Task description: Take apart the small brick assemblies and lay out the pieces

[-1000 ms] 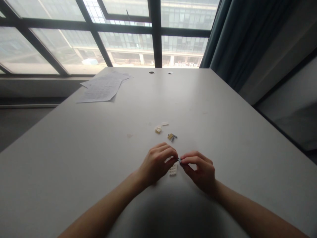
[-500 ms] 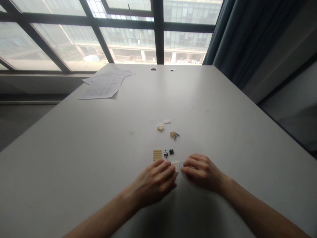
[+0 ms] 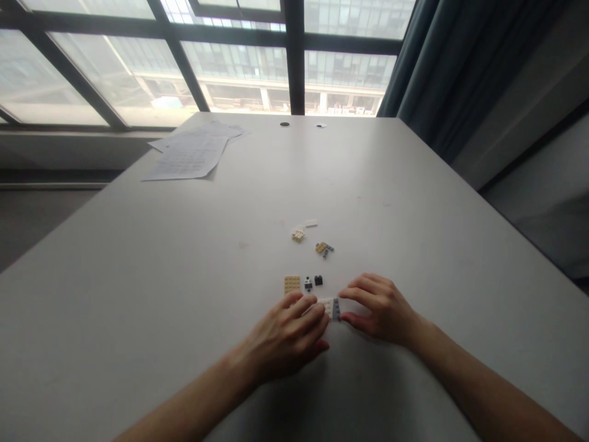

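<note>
In the head view, my left hand (image 3: 292, 328) is closed over a white studded building plate (image 3: 328, 307), its fingers covering the plate's left part. A narrow dark grey studded plate (image 3: 336, 309) lies against the white plate's right edge. Just to the right, my right hand (image 3: 377, 309) is open, thumb and forefinger apart, with their tips close by the grey plate's ends. Beyond my left fingers are a tan studded plate (image 3: 291, 284), a small white-and-black piece (image 3: 308, 283) and a black brick (image 3: 318, 280).
Farther off lie a cluster of cream and tan pieces (image 3: 298, 235), a thin white strip (image 3: 311, 223) and tan and grey pieces (image 3: 324, 248). Printed papers (image 3: 188, 156) rest at the white table's (image 3: 184, 245) far left, by the window. Two round holes are near its far edge.
My right hand has opened and drawn slightly away, uncovering the grey plate, which now sits against the white plate. My left hand stays on the white plate. The view has shifted slightly.
</note>
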Available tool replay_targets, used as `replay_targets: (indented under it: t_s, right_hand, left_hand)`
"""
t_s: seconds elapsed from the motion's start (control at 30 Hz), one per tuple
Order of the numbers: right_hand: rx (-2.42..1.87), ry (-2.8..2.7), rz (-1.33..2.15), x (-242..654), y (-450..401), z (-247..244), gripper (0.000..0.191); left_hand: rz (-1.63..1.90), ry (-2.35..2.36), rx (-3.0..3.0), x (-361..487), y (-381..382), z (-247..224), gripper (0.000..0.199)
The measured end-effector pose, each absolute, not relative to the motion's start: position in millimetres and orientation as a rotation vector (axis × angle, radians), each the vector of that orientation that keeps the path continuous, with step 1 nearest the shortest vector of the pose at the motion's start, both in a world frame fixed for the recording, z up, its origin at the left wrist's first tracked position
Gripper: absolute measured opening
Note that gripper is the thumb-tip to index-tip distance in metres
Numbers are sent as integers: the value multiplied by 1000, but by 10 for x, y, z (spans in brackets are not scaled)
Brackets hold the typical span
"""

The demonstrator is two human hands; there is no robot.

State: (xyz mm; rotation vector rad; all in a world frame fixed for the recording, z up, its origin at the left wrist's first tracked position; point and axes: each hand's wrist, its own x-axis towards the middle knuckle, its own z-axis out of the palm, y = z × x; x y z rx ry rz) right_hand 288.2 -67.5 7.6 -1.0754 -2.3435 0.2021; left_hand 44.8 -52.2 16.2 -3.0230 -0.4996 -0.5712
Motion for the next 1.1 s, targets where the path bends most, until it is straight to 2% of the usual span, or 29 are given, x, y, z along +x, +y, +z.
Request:
replay_targets:
  t_s: [0.1,0.33,0.87,1.0,1.1]
  right_hand:
    - [-1164,-2373,294,2867,-673,78,32]
    - [-1199,-2392,347,2808,-700,71,21]
    - [-1200,-2372,367,2811,-697,55,25]
    - [-1190,-2312,401,2809,-690,37,34]
    - [-1206,-2221,413,2792,-680,34,29]
  left_hand:
    - [-530,-506,-3045,448,-521,144,31]
    - [-534,-512,-3048,447,-515,123,30]
    - [-555,-518,-3034,467,-515,157,26]
    - [-644,-539,-3000,454,-508,204,25]
    - [-746,-639,-2976,423,-417,263,23]
